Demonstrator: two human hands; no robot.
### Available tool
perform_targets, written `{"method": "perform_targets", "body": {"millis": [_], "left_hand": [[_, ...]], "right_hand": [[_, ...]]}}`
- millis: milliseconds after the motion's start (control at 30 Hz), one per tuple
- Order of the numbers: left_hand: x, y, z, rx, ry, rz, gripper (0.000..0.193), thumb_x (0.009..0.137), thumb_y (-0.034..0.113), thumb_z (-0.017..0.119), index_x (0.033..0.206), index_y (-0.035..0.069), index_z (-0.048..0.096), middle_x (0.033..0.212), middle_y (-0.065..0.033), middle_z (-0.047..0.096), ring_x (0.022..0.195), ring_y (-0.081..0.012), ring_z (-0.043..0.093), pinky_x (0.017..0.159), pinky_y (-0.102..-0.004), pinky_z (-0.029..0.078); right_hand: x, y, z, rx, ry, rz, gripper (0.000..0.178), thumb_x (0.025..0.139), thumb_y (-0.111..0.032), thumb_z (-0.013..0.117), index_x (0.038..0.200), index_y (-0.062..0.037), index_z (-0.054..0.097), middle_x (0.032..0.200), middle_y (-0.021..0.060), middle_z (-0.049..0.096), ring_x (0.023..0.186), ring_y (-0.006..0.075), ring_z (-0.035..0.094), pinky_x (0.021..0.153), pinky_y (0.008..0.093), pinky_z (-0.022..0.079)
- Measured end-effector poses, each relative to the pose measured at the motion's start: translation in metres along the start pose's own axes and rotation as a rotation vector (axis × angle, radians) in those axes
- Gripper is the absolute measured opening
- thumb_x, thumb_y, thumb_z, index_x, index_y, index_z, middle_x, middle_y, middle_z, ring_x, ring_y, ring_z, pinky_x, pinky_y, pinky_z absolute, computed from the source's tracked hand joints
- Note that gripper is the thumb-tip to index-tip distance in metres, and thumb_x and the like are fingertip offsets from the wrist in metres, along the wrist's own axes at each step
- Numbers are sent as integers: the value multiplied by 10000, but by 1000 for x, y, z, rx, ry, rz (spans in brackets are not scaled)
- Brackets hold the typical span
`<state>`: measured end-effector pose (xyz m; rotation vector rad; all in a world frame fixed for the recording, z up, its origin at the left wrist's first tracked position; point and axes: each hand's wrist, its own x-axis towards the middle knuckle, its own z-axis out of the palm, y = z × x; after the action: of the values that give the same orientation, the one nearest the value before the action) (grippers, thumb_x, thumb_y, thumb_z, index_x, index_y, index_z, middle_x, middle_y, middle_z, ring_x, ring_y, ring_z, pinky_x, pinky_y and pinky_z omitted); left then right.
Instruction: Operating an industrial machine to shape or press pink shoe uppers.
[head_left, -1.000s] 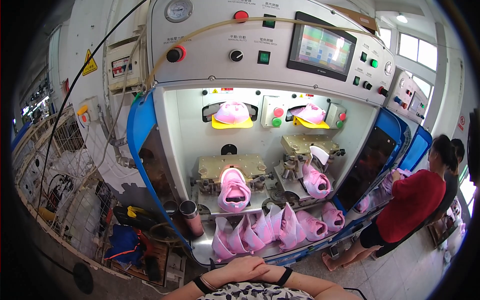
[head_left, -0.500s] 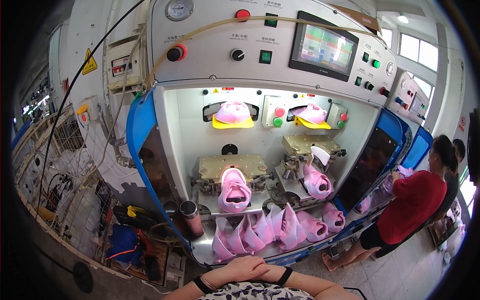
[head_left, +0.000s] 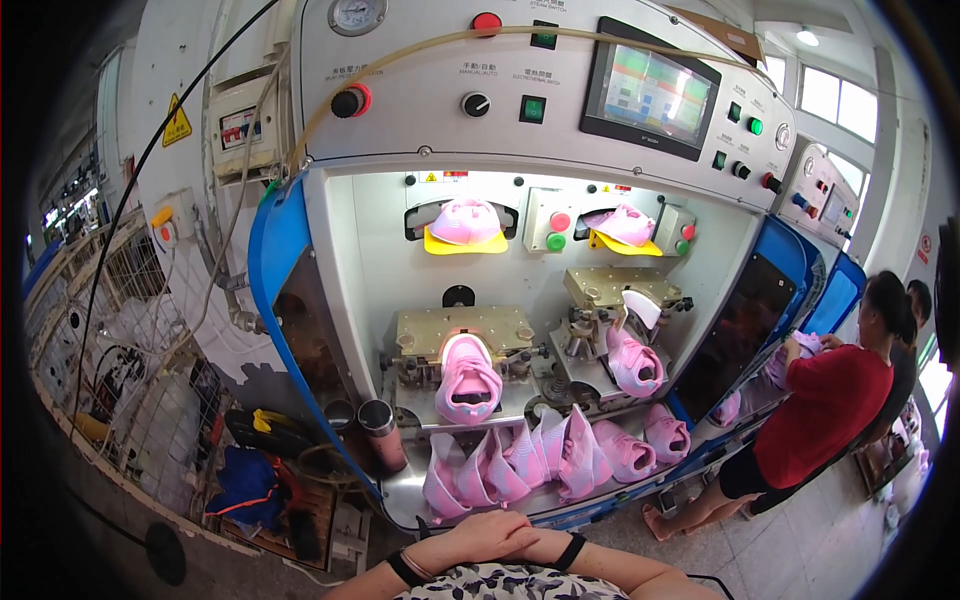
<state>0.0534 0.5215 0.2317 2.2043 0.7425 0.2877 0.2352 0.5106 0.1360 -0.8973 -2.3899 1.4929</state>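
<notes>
My left hand [head_left: 490, 534] lies across my right hand [head_left: 540, 543] at the lower edge, in front of my body. The left fingers rest loosely over the right hand, whose own fingers are hidden. Just beyond them, several pink shoe uppers [head_left: 525, 458] stand in a row on the machine's front ledge. Behind this row, one pink shoe upper [head_left: 468, 385] sits toe-in at the left clamp station [head_left: 465, 330]. Another upper [head_left: 633, 362], with a white flap raised, is at the right station [head_left: 622, 288]. Two more pink uppers [head_left: 467, 222] [head_left: 625, 226] rest on yellow-edged holders in the back wall.
A control panel [head_left: 430, 70] with knobs and a touch screen [head_left: 650, 88] spans above the lit bay. Beside the ledge stands a pink tumbler [head_left: 382, 436]. Wire cages [head_left: 130, 400] are at left. A co-worker in red [head_left: 825, 400] handles pink uppers at right.
The view has shifted very slightly. My crossed hands and the uppers in the machine keep their places. At right, the co-worker's hands have moved a little over the pink uppers.
</notes>
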Motion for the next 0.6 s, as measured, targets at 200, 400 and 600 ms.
{"method": "perform_targets", "body": {"millis": [200,400,600], "left_hand": [[1,2,-2,2,-3,-5,488,990,492,425,1097,54,611,1030,-170,646,993,-346,613,857,-435,483],[1,2,-2,4,-2,-4,487,990,493,425,1105,58,611,1032,-168,645,996,-343,613,860,-434,483],[0,2,-2,9,-10,-10,481,989,490,426,1108,61,609,1038,-167,643,1001,-343,611,867,-435,483]], "right_hand": [[3,15,5,-42,10,-29,378,948,-330,579,1225,-76,621,1255,142,594,1200,277,528,1035,360,406],[-12,-25,-13,-7,-2,89,387,955,-366,566,1235,-105,627,1266,117,594,1210,263,526,1038,353,404],[-13,-48,-21,8,-39,162,420,966,-378,547,1280,-103,589,1301,91,570,1221,222,514,1045,338,399]]}}
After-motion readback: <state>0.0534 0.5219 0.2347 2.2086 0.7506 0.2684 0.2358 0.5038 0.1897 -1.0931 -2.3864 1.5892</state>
